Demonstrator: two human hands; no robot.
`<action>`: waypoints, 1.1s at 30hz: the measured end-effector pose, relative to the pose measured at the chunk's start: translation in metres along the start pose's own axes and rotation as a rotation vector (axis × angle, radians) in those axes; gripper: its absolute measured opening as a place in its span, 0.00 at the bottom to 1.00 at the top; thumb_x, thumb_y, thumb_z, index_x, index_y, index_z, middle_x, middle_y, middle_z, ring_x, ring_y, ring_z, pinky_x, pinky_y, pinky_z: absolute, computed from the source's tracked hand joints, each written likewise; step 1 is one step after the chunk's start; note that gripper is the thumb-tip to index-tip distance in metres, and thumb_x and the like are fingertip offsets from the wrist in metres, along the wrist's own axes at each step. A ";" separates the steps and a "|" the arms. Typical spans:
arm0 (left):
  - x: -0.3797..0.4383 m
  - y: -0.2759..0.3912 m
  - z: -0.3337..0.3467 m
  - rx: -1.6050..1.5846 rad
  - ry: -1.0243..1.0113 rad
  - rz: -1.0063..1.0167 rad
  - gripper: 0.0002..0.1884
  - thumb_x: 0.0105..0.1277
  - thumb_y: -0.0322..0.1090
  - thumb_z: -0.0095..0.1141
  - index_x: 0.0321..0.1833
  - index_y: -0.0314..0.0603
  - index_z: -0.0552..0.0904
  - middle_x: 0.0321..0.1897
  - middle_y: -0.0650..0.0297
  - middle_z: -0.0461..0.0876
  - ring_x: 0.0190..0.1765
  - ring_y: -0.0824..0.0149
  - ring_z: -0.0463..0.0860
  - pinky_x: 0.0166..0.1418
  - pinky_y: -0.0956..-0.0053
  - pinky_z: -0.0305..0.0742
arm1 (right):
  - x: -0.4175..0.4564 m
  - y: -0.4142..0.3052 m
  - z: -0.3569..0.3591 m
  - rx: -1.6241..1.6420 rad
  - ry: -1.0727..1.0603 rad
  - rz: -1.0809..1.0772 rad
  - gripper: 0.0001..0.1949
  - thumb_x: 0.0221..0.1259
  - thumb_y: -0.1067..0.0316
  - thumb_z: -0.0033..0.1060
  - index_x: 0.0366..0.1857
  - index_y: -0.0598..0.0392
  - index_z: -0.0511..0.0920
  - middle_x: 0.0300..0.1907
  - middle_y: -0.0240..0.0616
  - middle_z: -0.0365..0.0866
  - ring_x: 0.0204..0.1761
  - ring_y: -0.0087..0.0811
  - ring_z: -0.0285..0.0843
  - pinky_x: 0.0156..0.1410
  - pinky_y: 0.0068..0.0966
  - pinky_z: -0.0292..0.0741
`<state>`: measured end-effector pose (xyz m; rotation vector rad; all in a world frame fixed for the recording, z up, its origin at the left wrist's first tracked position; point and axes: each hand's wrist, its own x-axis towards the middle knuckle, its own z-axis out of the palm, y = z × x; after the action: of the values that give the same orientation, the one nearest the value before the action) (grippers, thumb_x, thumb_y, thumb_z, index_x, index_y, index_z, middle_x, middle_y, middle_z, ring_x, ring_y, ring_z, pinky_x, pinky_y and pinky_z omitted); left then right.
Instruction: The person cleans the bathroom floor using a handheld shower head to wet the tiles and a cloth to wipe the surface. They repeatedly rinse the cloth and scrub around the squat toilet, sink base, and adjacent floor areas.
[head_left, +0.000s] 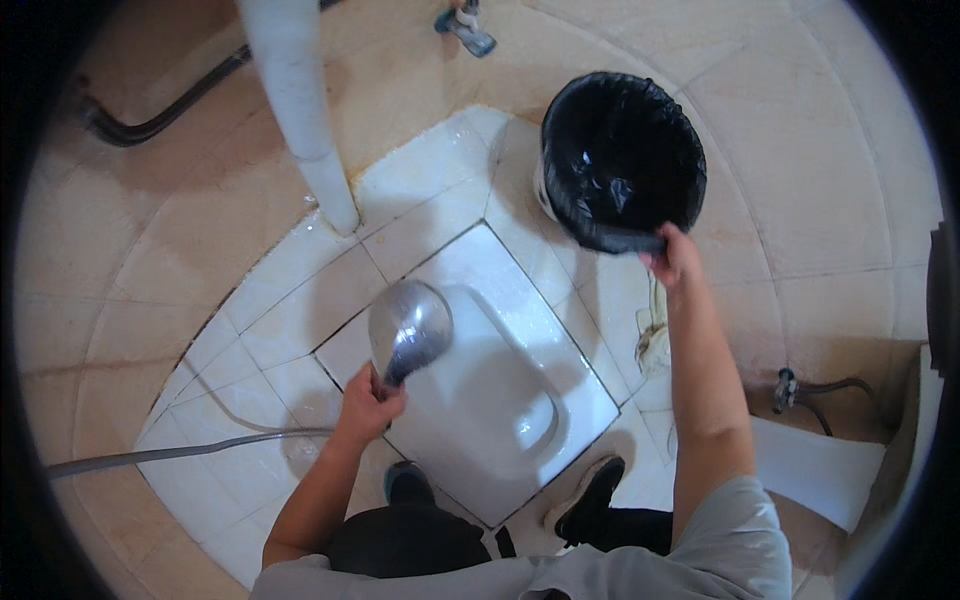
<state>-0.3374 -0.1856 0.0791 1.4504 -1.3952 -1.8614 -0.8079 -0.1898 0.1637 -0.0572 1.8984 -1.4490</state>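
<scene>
My left hand (369, 409) is closed around the handle of a silver shower head (411, 322), whose shiny rounded back faces up. It hangs over the left side of a white ceramic squat toilet (487, 262) set into the floor. At the upper right, my right hand (677, 259) grips the near rim of a bin (622, 161) lined with a black plastic bag. A little of the bin's pale outer wall shows on its left. Whether its base touches the floor is hidden.
A grey hose (187, 448) comes in from the left. A white vertical pipe (300, 97) meets the floor at upper left. A tap (469, 34) is on the far wall, a small valve (785, 390) at right. My shoes (589, 495) flank the toilet's near corner; the tiles (420, 225) look wet.
</scene>
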 end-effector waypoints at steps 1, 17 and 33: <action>-0.008 -0.006 -0.002 0.002 -0.038 -0.033 0.15 0.50 0.29 0.62 0.41 0.39 0.75 0.21 0.72 0.73 0.24 0.81 0.71 0.28 0.82 0.68 | -0.026 -0.001 0.004 -0.075 0.001 -0.093 0.10 0.57 0.70 0.49 0.38 0.64 0.67 0.25 0.41 0.72 0.18 0.34 0.76 0.20 0.27 0.81; -0.055 -0.036 0.072 0.295 -0.693 0.332 0.14 0.47 0.31 0.59 0.39 0.41 0.76 0.24 0.55 0.77 0.32 0.56 0.79 0.36 0.64 0.72 | -0.267 0.042 0.186 -0.345 -0.779 0.167 0.19 0.46 0.69 0.61 0.43 0.62 0.69 0.29 0.39 0.76 0.23 0.27 0.74 0.22 0.18 0.72; -0.001 -0.012 0.083 0.293 -0.514 0.319 0.19 0.47 0.32 0.61 0.44 0.39 0.75 0.29 0.57 0.80 0.34 0.67 0.80 0.39 0.67 0.74 | -0.235 0.099 0.243 -0.420 -1.117 -0.182 0.36 0.55 0.47 0.61 0.66 0.48 0.60 0.50 0.40 0.75 0.37 0.23 0.75 0.40 0.23 0.74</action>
<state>-0.4082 -0.1418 0.0664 0.8084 -2.0731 -1.9490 -0.4607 -0.2469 0.1783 -1.0280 1.1987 -0.7718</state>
